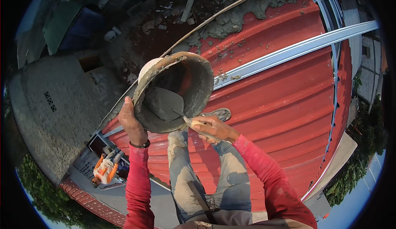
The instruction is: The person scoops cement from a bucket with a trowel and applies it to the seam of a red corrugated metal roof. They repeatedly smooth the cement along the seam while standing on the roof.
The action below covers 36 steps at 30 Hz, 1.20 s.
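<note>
Head view: a ribbed sheet-metal red roof (pixel 268 117) fills the centre and right, its ribs bowed by the lens, its lower part covered by the wearer's legs. At left, a rough-faced grey wall (pixel 49 101) fades into the black rim. Lumpy grey mortar (pixel 231 20) lies along the roof's upper edge, and a smooth, pale metal channel (pixel 288 55) slants to the upper right, its lower end cut off from sight by the bucket (pixel 194 88). That round, mortar-caked vessel sits tilted at centre, mouth toward the camera; its deepest part is shadowed. At lower left, a small co-worker (pixel 106 170) in orange sleeves is hard to make out. Inside the bucket rests the trowel (pixel 166 105), its flat blade coated grey. The left hand (pixel 134 123) supports the bucket's side, thumb showing, fingers hidden behind it; the right hand (pixel 214 129) is closed around the trowel's pale, smeared handle.
</note>
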Motion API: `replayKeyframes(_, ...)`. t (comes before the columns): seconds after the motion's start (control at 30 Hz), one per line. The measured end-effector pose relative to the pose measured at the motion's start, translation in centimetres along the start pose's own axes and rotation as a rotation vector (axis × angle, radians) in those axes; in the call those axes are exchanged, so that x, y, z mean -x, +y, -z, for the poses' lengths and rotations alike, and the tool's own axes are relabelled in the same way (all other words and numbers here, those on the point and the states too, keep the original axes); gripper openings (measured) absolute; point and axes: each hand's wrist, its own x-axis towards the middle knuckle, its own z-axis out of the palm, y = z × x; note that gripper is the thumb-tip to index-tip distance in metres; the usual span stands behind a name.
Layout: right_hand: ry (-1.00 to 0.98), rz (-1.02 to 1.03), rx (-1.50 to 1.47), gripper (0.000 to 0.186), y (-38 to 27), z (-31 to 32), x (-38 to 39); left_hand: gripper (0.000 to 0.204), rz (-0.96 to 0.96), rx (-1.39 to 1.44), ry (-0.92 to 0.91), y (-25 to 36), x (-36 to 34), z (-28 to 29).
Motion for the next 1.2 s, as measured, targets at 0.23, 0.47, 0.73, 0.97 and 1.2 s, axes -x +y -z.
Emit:
replayKeyframes(0.23, 0.201, -0.046, -0.458, 0.041, 1.6, -1.4, -7.0, 0.051, 0.399, -0.144, 0.556, -14.5, 3.3, 9.7)
replayKeyframes(0.47, 0.692, 0.003, 0.018, 0.030, -2.1, 6.3, -23.5, 0.055, 0.559, -0.022, 0.966, -20.5, 9.2, 18.6)
replayKeyframes(0.73, 0.834, -0.073, 0.108, 0.040, 6.7, 8.5, -18.8, 0.056, 0.932, 0.259, 1.104, -22.3, 17.4, 26.0)
replayKeyframes(0.97, 1.000, 0.206, 0.197, 0.044, 12.3, 7.7, -36.3, 0.044, 0.911, 0.474, 1.130, -27.1, 21.4, 25.4)
replayKeyframes(1.2, 1.101, 0.179, 0.435, 0.034, 16.3, 6.2, -44.6, 0.040, 0.942, 0.402, 1.055, -25.0, 22.0, 24.7)
